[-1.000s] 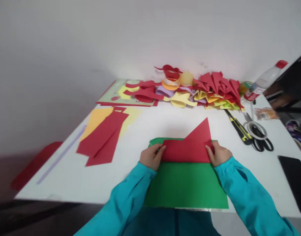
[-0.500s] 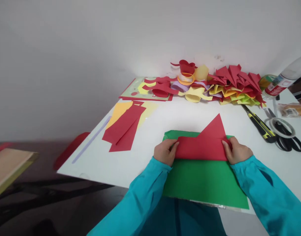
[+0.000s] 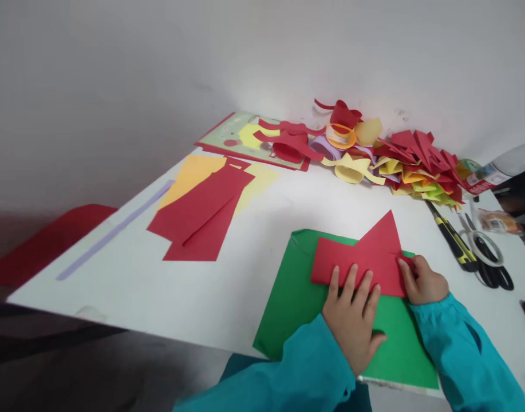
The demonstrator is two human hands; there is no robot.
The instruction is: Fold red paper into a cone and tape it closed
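A folded sheet of red paper [image 3: 365, 252], with one pointed corner sticking up, lies on a green board [image 3: 283, 309] at the table's front edge. My left hand [image 3: 352, 320] is spread flat, its fingertips resting on the lower edge of the red paper. At the paper's right end my right hand [image 3: 425, 280] pinches the edge between thumb and curled fingers. Both arms are in teal sleeves.
Red paper pieces [image 3: 202, 212] lie left over orange and yellow sheets, beside a purple strip [image 3: 116, 229]. Paper rings [image 3: 350, 170] and folded paper shapes [image 3: 417, 160] line the wall. Right are a utility knife [image 3: 453, 237], scissors [image 3: 492, 272], a tape roll [image 3: 485, 248] and a bottle [image 3: 502, 166].
My left hand has let go of the paper's left end and moved right, now flat on its lower edge. My right hand still holds the right end. The view has shifted.
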